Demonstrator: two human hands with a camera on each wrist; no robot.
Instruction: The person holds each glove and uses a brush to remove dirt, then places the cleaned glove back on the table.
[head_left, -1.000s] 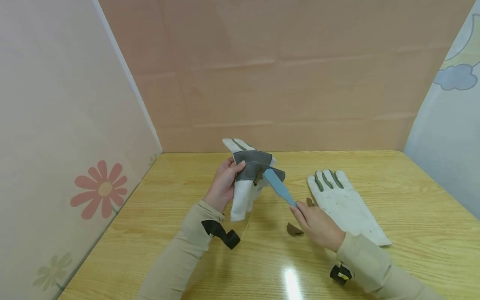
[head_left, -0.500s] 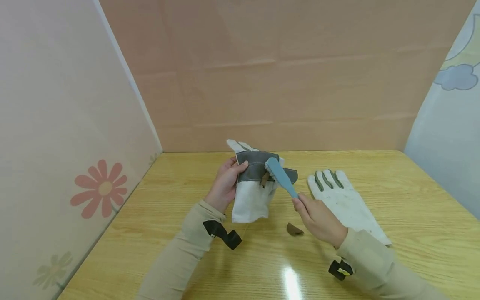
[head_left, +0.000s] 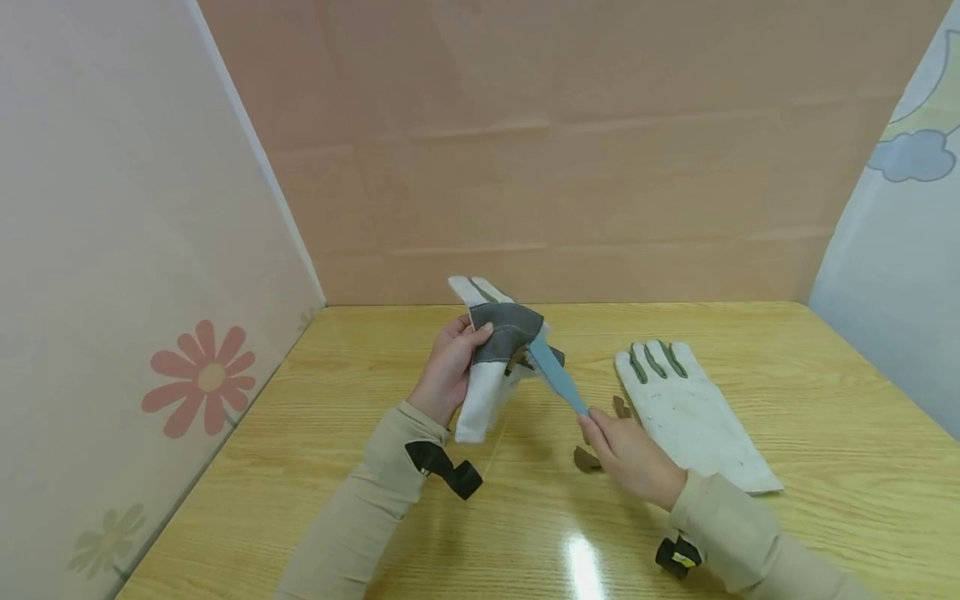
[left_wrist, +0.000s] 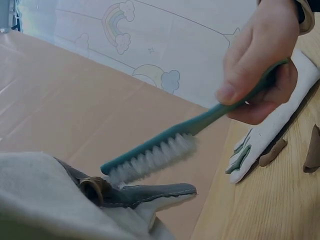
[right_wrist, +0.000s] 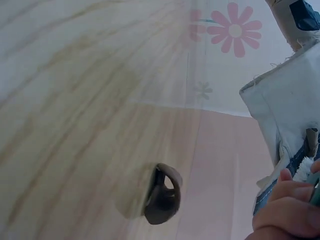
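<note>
My left hand [head_left: 450, 362] holds a white work glove [head_left: 486, 400] with a dark grey band above the table, thumb over the band. The glove's fingers point up and away, its cuff hangs down. A curled brown scrap, like a dry leaf, sits on the band [left_wrist: 94, 191] in the left wrist view. My right hand [head_left: 636, 457] grips the handle of a blue brush [head_left: 557, 375] with white bristles [left_wrist: 155, 157]. The bristles are right at the grey band, beside the brown scrap.
A second white glove [head_left: 697, 425] with green finger seams lies flat on the wooden table [head_left: 360, 375] at the right. Brown curled scraps [head_left: 587, 460] lie near it, one [head_left: 621, 407] against its edge. Walls [head_left: 562, 183] stand behind and at both sides.
The brush rose along the glove half a second ago and has come back down toward me. The glove swung right and its cuff spread, then it turned back left and folded narrower.
</note>
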